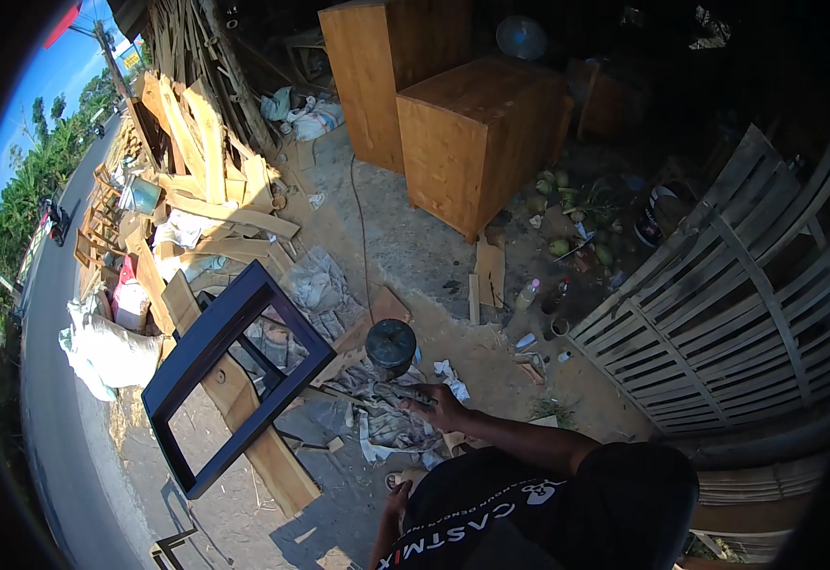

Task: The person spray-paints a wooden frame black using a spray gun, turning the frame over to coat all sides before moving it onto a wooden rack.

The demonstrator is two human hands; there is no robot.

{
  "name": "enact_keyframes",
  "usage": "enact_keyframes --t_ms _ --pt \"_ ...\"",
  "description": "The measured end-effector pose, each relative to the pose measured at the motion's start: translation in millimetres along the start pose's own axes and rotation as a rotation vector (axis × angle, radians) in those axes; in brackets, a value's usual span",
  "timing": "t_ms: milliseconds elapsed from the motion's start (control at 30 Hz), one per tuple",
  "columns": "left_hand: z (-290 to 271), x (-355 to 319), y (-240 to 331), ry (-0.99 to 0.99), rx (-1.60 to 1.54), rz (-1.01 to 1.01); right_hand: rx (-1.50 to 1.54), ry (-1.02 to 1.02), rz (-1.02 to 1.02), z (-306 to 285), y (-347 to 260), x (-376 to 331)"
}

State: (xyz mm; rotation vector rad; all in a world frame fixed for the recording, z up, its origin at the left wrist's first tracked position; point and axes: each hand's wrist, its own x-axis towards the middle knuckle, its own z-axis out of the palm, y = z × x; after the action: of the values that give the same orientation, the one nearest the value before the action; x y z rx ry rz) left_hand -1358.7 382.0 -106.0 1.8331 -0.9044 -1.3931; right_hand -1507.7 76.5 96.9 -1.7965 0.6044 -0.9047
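My right hand (443, 408) is closed around a grey metal tool that looks like a spray gun (405, 391). A dark, lidded cup (391, 347) sits above the tool, apparently part of it. To its left, a dark painted wooden frame (214, 340) with a large rectangular opening lies tilted across a raw wooden plank (287, 472). The tool and the frame are apart. My left hand (398, 496) is low beside my body, partly in shade; its fingers are too unclear to read, and I make out nothing in it.
Crumpled cloths (325, 285) and wood scraps litter the ground. A thin hose (358, 204) runs across the floor towards the cup. Brown wooden cabinets (448, 152) stand ahead; a slatted bamboo panel (719, 285) leans at right. Stacked boards (192, 142) and a road (59, 380) are at left.
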Motion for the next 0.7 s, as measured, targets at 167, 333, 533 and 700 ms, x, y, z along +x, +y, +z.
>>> enact_keyframes --t_ms 167,333,533,700 --pt "1 -5 -3 -0.029 -0.027 -0.059 -0.058 0.028 0.016 4 11 3" --pt "-12 -13 5 -0.069 -0.148 -0.106 -0.041 0.007 -0.023 9 -1 13" --pt "-39 -23 14 -0.122 -0.332 -0.103 -0.043 0.015 -0.07 7 6 9" --pt "-37 -7 2 -0.107 -0.381 -0.044 -0.064 0.041 -0.043 -7 6 0"
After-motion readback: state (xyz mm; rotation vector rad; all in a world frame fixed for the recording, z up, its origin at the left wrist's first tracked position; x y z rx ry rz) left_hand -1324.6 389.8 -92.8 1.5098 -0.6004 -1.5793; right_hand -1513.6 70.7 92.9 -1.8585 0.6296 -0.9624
